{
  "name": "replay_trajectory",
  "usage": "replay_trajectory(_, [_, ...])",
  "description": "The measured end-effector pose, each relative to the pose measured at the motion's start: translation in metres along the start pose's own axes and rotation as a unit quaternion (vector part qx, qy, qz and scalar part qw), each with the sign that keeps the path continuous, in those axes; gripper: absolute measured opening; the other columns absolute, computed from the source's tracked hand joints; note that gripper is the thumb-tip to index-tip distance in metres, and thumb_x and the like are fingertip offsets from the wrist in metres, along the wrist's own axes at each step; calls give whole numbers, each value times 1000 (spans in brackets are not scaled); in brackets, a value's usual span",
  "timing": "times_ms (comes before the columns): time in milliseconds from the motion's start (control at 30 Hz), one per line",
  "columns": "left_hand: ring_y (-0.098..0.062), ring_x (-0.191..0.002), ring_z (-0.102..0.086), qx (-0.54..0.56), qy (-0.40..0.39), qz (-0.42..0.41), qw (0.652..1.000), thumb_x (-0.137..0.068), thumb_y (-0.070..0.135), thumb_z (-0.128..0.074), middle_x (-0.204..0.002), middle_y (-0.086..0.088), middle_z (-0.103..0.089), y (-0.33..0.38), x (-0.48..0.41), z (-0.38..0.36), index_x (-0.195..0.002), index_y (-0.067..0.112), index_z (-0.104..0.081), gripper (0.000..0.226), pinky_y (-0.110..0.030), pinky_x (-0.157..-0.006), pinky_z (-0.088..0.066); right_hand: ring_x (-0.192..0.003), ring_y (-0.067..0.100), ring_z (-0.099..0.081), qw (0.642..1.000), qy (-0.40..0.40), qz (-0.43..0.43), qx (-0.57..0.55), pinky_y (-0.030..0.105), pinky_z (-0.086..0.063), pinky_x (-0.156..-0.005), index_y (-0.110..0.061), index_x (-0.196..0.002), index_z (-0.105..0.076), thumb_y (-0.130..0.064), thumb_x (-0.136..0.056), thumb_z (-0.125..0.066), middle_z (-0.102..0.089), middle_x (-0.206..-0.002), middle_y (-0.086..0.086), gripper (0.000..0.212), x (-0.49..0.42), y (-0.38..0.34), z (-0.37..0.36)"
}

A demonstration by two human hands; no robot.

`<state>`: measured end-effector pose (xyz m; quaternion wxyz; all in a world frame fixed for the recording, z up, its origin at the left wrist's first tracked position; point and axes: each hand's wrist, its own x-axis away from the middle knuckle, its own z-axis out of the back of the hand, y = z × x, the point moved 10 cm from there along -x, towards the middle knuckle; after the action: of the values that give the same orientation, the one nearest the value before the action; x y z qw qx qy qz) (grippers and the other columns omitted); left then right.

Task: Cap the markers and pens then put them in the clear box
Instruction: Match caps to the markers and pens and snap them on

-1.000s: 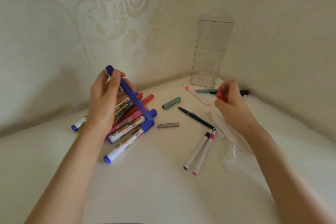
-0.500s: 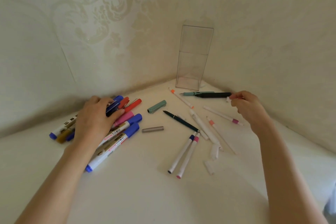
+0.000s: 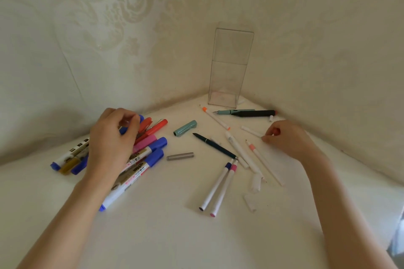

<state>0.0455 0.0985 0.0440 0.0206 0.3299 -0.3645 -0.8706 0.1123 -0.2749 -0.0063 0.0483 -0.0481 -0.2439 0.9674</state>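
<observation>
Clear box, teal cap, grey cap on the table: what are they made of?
Clear box: transparent rigid plastic, probably acrylic or similar; the wall pattern shows through and the edges glint.
Teal cap: opaque moulded plastic by the look, with a satin sheen and what seems to be a clip.
Grey cap: metal or metallic-coated plastic; dull grey sheen, cannot tell which.

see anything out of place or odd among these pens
Yes: the teal cap lies loose, apart from the teal pen, whose nib is bare by the clear box. A grey cap also lies alone.
</observation>
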Motion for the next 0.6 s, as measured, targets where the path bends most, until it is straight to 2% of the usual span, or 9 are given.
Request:
replay_trajectory(133, [-10,-72,-60,117,-65,19,991,-89,19,-56,-79,4,-67,12,8,-16,-85,16,-66,11,-9,-62,-43,-54,14,-43,983,42,29,-177,27,-37,-59,-20,-76,-67,-28,-81,-69,-52,-61,1,9,13,-25,15])
replay_trajectory(200, [-7,-72,-61,153,-125,-7,980,-88,19,-57,-83,11,-67,29,18,-31,-84,21,-67,11,-9,-63,-42,-52,11,-48,964,18,47,-260,26,-39,-54,-26,-76,-69,-29,-81,-69,-59,-59,3,6,26,-52,12])
replay_trajectory(267, [0,-75,-61,172,-175,-46,968,-86,24,-58,-81,20,-66,47,28,-44,-84,26,-68,10,-7,-66,-42,-51,6,-52,948,-19,72,-311,20,-42,-52,-26,-77,-71,-28,-80,-70,-63,-58,0,4,40,-82,3])
replay_trajectory(367, [11,-81,-58,198,-219,-55,954,-80,37,-55,-77,19,-67,61,40,-57,-88,38,-64,11,-4,-70,-42,-53,5,-53,924,-79,106,-359,11,-42,-53,-25,-74,-72,-23,-80,-70,-62,-55,-6,6,58,-118,-15])
replay_trajectory(467, [-2,-78,-63,249,-234,-17,940,-80,43,-54,-82,14,-69,59,43,-62,-92,39,-64,17,-15,-68,-48,-50,4,-49,904,-130,123,-389,12,-37,-50,-18,-78,-74,-19,-80,-70,-57,-50,-8,4,70,-137,-31])
replay_trajectory(533, [-8,-78,-64,283,-234,4,930,-81,42,-54,-81,7,-69,56,43,-63,-92,34,-67,19,-18,-67,-48,-44,2,-43,902,-150,135,-381,12,-33,-49,-14,-81,-74,-19,-82,-68,-53,-45,-9,7,75,-144,-39])
replay_trajectory(600, [-14,-83,-65,308,-235,29,921,-81,40,-54,-84,-1,-70,53,43,-65,-89,28,-69,20,-25,-73,-50,-43,2,-37,908,-157,144,-360,13,-31,-50,-20,-79,-74,-22,-84,-66,-48,-41,-12,9,78,-147,-45])
